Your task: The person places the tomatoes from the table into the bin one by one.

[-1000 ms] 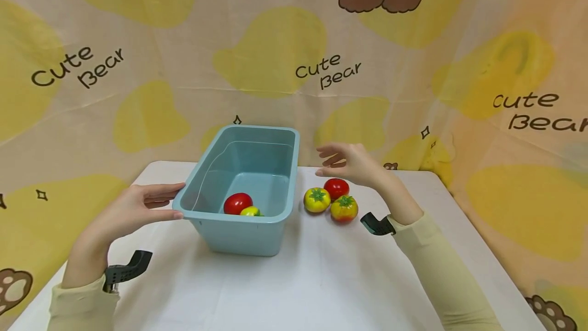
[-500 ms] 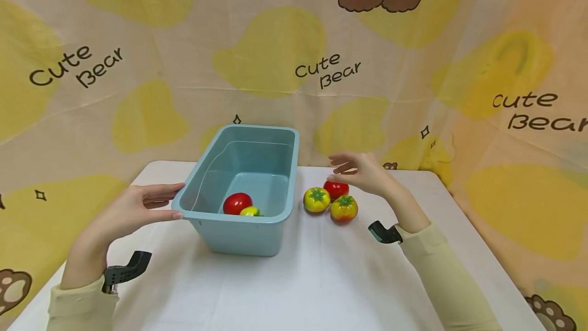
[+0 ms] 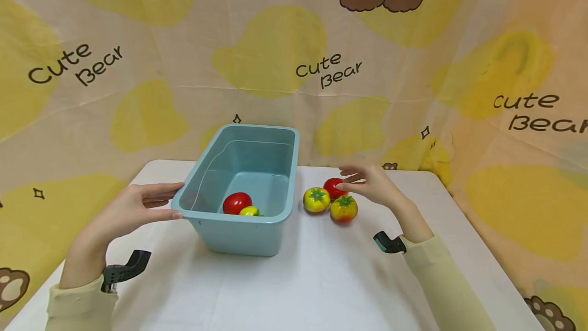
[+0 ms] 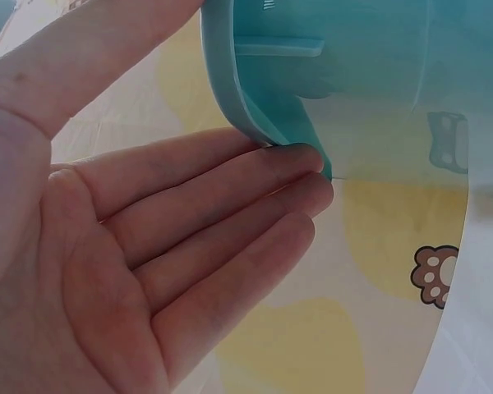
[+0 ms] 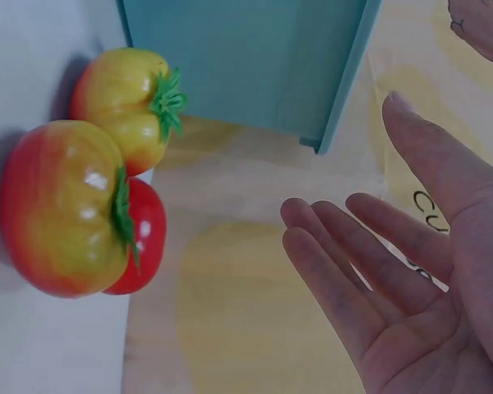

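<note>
My left hand (image 3: 130, 213) touches the near left corner of a light blue plastic bin (image 3: 241, 236), its fingers straight along the rim and the thumb against the front. Inside the bin lie a red tomato (image 3: 237, 202) and a yellow-green one (image 3: 250, 211), partly hidden by the front wall. Right of the bin, three toy tomatoes sit close together: a yellow one (image 3: 316, 200), a red one (image 3: 333, 188) and a yellow-red one (image 3: 343, 210). Over this group hovers my right hand (image 3: 373, 184), fingers loosely extended and holding nothing; its thumb overlaps the red tomato in the head view.
Everything stands on a white table (image 3: 312, 285). Behind it hangs a cream and yellow cloth (image 3: 257, 60) printed with bears and lettering. The bin's far end reaches near the back table edge. Each wrist carries a small black camera mount (image 3: 389, 242).
My right hand has moved down and to the right, from beyond the tomatoes to right above the red one. The left hand and the bin stay in place.
</note>
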Tool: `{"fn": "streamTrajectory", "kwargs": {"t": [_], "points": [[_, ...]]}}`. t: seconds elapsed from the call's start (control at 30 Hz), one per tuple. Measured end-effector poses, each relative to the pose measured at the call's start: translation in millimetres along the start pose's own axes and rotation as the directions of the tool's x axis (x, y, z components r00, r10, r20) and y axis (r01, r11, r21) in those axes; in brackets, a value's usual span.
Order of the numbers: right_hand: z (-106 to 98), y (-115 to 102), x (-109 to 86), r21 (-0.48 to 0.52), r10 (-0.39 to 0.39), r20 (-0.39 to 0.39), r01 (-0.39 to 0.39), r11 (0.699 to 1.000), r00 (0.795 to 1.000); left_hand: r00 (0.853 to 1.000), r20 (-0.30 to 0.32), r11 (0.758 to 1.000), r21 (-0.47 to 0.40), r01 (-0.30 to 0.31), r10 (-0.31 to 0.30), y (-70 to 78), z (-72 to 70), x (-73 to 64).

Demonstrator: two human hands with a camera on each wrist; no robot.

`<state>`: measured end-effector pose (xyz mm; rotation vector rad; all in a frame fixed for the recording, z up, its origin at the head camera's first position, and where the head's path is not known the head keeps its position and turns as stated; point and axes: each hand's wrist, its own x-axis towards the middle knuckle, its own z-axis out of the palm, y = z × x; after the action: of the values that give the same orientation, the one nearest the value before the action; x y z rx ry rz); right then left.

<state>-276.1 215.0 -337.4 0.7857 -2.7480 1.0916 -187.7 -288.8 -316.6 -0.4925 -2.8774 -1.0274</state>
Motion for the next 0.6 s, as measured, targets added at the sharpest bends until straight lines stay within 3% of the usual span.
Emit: {"fn": "streamTrajectory", "kwargs": {"t": [0.6], "points": [[8.3, 37.2, -15.9, -0.010, 0.101, -0.019, -0.101, 0.995, 0.995, 1.000, 0.000, 1.000, 0.019, 0.006, -0.006, 1.0, -0.9, 0.4]]}}
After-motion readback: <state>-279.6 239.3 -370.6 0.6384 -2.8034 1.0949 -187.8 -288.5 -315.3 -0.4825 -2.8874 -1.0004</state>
